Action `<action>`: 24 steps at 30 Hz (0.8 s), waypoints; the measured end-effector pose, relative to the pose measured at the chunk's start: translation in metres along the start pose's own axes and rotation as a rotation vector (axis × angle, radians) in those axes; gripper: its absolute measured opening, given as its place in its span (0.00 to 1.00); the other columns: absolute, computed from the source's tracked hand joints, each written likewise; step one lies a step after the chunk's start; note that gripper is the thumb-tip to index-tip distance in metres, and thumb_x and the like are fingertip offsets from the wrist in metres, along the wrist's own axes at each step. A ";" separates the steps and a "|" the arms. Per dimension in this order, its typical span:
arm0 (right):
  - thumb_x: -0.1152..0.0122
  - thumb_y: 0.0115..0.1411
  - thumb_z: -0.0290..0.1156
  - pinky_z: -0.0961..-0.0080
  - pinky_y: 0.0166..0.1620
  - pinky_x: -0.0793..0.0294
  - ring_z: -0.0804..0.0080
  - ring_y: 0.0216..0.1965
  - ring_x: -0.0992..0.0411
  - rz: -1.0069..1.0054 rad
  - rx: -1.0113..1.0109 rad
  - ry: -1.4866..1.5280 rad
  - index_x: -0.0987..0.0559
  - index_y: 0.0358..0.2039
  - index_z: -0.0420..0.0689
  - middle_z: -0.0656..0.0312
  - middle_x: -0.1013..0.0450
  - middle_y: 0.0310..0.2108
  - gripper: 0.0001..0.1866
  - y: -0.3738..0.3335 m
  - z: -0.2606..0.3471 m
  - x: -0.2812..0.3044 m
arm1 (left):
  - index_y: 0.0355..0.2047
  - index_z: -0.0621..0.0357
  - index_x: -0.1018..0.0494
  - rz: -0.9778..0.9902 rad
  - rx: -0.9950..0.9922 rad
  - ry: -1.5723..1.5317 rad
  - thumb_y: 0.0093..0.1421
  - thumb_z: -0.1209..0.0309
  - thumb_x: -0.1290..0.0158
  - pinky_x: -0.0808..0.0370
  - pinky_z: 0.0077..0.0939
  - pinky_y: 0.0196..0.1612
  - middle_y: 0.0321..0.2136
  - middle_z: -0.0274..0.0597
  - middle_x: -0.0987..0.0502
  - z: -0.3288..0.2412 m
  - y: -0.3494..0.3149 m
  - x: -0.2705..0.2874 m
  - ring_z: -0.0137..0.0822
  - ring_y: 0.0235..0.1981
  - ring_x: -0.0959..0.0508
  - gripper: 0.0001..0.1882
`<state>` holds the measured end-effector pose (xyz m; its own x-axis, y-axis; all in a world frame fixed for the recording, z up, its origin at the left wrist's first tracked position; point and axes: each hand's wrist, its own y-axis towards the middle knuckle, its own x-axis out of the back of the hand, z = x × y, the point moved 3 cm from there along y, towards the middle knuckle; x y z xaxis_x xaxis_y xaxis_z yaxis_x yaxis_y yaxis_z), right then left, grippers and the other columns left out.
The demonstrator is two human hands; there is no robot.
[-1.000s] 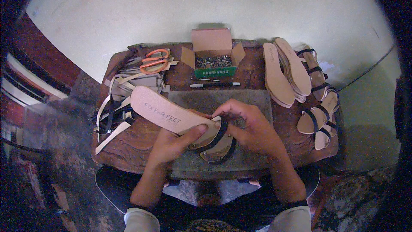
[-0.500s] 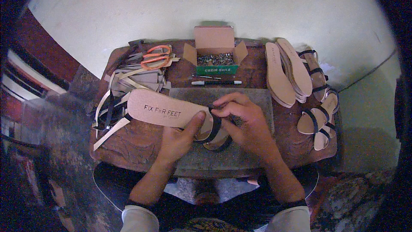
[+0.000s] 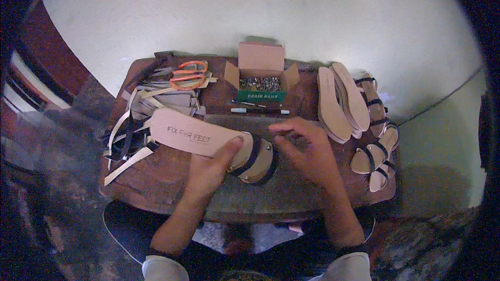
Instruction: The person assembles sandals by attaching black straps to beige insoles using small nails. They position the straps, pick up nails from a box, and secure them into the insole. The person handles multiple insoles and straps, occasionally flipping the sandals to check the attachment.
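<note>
While left grip (image 3: 209, 167) clasps curved tan sandal (image 3: 190, 132), right grip (image 3: 312, 150) bends beside dark straps (image 3: 254, 152), closure unclear.

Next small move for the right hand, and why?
Probably bring the right hand to the toe-end black strap of the beige flat sandal and feel whether its small round metal stud sits firm. The left hand already holds the sandal by the sole, and the right hand is curled right beside that strap. Whether it pinches anything small is unclear.
</note>
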<state>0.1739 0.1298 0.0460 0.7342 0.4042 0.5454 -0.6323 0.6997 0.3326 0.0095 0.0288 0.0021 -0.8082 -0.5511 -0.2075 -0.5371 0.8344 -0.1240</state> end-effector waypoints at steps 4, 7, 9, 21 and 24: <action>0.39 0.54 0.25 0.74 0.41 0.28 0.69 0.36 0.25 -0.042 -0.078 -0.152 0.21 0.35 0.40 0.57 0.23 0.32 0.08 0.035 -0.015 0.010 | 0.39 0.65 0.27 -0.079 0.009 -0.175 0.55 0.70 0.40 0.27 0.24 0.43 0.36 0.40 0.23 0.003 0.012 0.012 0.32 0.38 0.24 0.14; 0.38 0.53 0.27 0.71 0.39 0.28 0.64 0.34 0.24 -0.075 -0.015 -0.287 0.21 0.33 0.40 0.54 0.23 0.31 0.07 0.073 -0.036 0.003 | 0.39 0.64 0.27 -0.089 0.019 -0.213 0.55 0.70 0.40 0.28 0.25 0.43 0.36 0.41 0.23 0.004 0.017 0.019 0.32 0.38 0.24 0.14; 0.38 0.53 0.30 0.68 0.39 0.27 0.59 0.33 0.25 -0.060 -0.003 -0.427 0.20 0.32 0.40 0.52 0.23 0.30 0.08 0.095 -0.054 -0.002 | 0.39 0.64 0.27 -0.070 0.037 -0.194 0.55 0.70 0.40 0.27 0.25 0.43 0.36 0.41 0.23 0.005 0.016 0.014 0.32 0.38 0.24 0.14; 0.38 0.50 0.37 0.58 0.42 0.25 0.49 0.37 0.25 -0.083 -0.423 -0.819 0.20 0.30 0.41 0.48 0.24 0.31 0.12 0.142 -0.088 -0.041 | 0.42 0.65 0.29 -0.065 0.042 -0.253 0.56 0.72 0.41 0.27 0.25 0.43 0.38 0.42 0.23 0.005 0.013 0.015 0.33 0.39 0.23 0.15; 0.38 0.49 0.37 0.57 0.42 0.24 0.49 0.37 0.25 -0.114 -0.444 -0.840 0.21 0.30 0.42 0.48 0.24 0.32 0.12 0.144 -0.099 -0.042 | 0.43 0.66 0.30 -0.047 0.034 -0.220 0.55 0.72 0.41 0.26 0.28 0.44 0.39 0.44 0.24 0.015 0.015 0.015 0.36 0.40 0.23 0.18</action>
<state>0.0763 0.2713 -0.0052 0.2588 -0.1141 0.9592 -0.2899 0.9380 0.1898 -0.0075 0.0334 -0.0174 -0.7086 -0.5765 -0.4069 -0.5614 0.8099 -0.1699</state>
